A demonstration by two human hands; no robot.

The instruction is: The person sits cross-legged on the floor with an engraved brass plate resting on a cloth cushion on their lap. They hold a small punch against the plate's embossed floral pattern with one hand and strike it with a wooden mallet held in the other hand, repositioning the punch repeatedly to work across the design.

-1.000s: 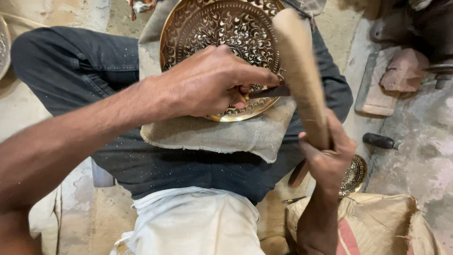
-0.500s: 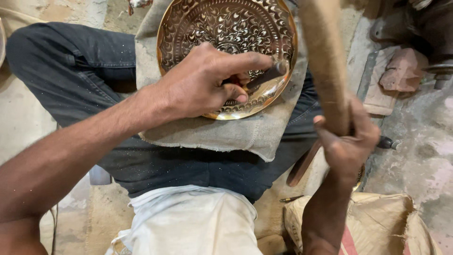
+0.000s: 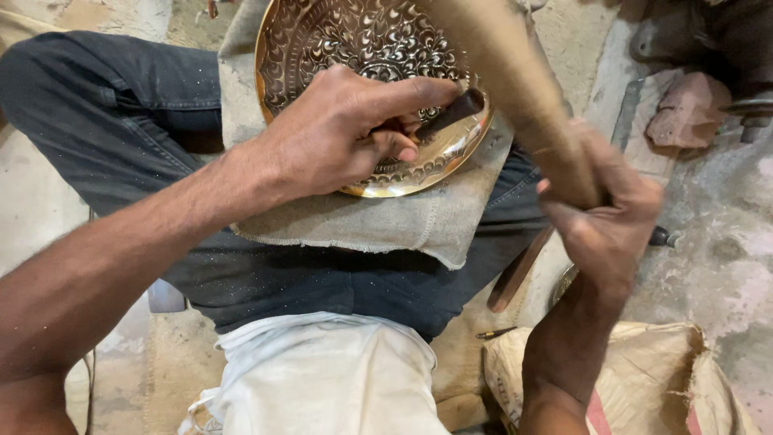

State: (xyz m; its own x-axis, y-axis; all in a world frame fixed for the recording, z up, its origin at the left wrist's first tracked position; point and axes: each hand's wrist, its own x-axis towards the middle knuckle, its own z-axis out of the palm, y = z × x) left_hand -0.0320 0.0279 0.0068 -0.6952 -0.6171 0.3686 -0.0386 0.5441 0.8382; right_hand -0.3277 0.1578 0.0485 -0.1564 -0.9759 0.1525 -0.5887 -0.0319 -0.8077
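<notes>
Brass plate worked on the lap

Head view: round embossed brass plate (image 3: pixel 362 56) lies on coarse burlap cloth (image 3: pixel 403 221) over dark jeans, above a dusty concrete floor (image 3: pixel 717 250). Left hand (image 3: pixel 338 133) rests on the plate, fingers pinching a dark chisel (image 3: pixel 451 113). Right hand (image 3: pixel 604 217), blurred, clenches a wooden mallet (image 3: pixel 507 72).

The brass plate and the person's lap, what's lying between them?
In the head view, a folded piece of coarse grey cloth lies between the brass plate and the dark trousers, padding the plate on the lap.
</notes>
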